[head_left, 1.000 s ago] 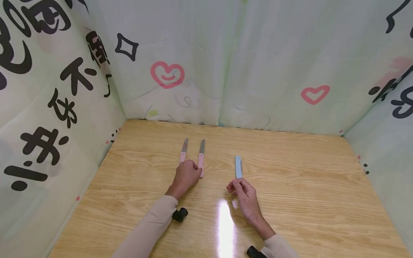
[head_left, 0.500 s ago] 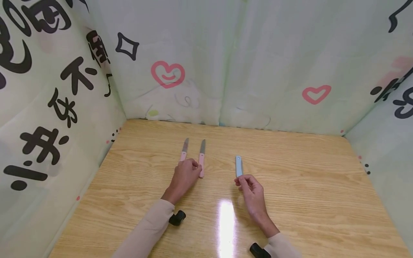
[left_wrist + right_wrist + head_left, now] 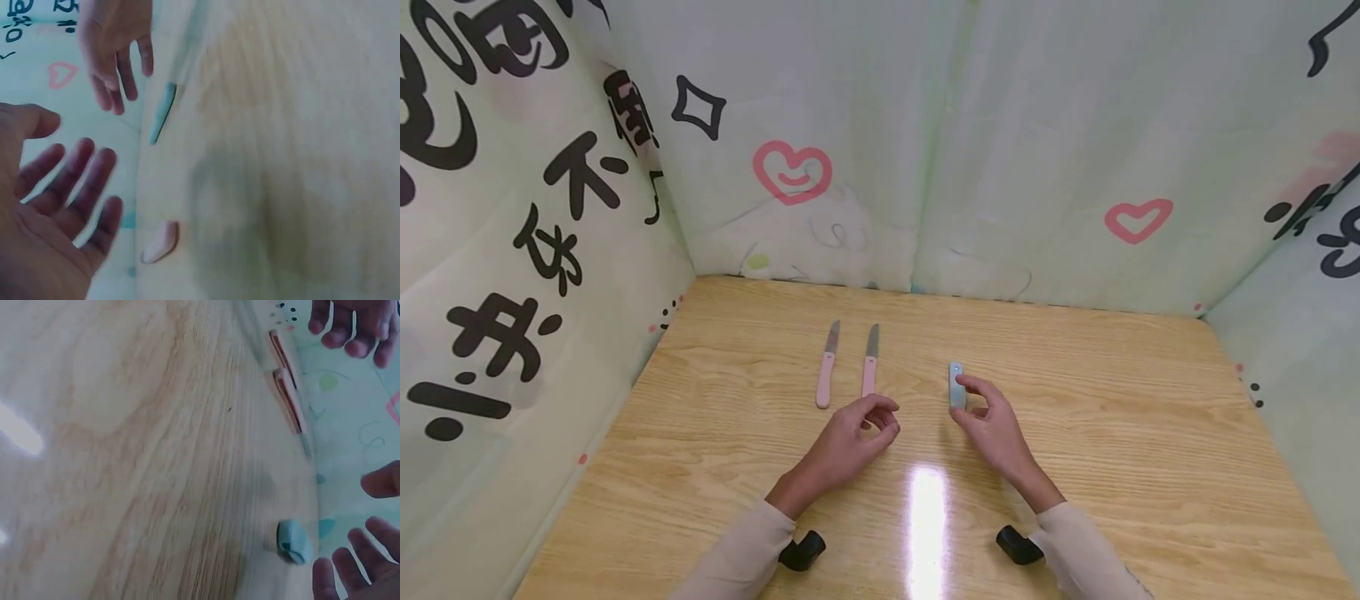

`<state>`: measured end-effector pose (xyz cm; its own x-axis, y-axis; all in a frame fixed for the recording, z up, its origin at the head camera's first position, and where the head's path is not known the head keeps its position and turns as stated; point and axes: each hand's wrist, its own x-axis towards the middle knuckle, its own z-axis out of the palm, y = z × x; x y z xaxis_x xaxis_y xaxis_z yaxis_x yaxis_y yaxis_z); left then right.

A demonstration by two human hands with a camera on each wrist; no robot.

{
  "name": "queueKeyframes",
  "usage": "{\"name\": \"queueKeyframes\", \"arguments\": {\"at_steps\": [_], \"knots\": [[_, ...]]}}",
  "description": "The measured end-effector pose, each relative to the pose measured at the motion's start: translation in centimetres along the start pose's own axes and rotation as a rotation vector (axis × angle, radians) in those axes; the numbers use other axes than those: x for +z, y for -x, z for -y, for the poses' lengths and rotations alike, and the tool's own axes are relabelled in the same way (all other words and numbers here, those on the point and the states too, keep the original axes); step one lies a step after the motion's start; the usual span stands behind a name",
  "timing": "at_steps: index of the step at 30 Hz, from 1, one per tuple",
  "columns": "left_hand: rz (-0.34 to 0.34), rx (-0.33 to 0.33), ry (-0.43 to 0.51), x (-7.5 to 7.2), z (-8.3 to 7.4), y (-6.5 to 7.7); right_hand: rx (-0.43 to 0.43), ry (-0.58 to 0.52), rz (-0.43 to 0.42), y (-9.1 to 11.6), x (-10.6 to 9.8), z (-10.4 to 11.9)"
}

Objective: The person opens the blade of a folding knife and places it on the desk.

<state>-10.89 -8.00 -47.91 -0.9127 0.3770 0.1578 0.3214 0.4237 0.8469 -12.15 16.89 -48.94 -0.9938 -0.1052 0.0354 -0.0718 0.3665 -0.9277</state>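
Two knives with pink handles lie side by side on the table, blades pointing away: the left knife (image 3: 824, 379) shows whole, and the lower handle of the right knife (image 3: 870, 371) is partly hidden. My left hand (image 3: 850, 437) hovers just over that handle end, fingers loosely bent and holding nothing. To the right lies a light blue folded knife (image 3: 956, 387) with no blade showing. Beside and over it is my right hand (image 3: 996, 429), thumb and fingers apart. In the right wrist view its fingers (image 3: 350, 569) stand clear of the blue folded knife (image 3: 294, 540).
The wooden table (image 3: 1112, 442) is bounded at the back and sides by a pale curtain (image 3: 1022, 150) with hearts and black characters. A black wrist camera (image 3: 802, 551) sits at the left sleeve, another black wrist camera (image 3: 1019, 545) at the right. Bright glare marks the table's front middle.
My left hand has let go of the right pink-handled knife and drawn back toward me, its fingers loosening. My right hand has shifted right and forward alongside the blue knife, its pinched fingers now spread.
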Motion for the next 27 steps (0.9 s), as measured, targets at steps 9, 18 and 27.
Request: {"name": "queueKeyframes", "arguments": {"at_steps": [9, 18, 27], "knots": [[0.137, 0.020, 0.118, 0.9, 0.5, 0.8, -0.074, 0.398, 0.184, -2.6, -1.5, -1.0], [0.161, 0.008, 0.083, 1.3, 0.8, 1.5, -0.070, 0.521, 0.365, -5.0, -2.8, -0.9], [0.157, 0.025, 0.050, 1.4, 0.6, 1.4, -0.102, 0.522, 0.417, -5.0, -2.7, -0.7]]}}
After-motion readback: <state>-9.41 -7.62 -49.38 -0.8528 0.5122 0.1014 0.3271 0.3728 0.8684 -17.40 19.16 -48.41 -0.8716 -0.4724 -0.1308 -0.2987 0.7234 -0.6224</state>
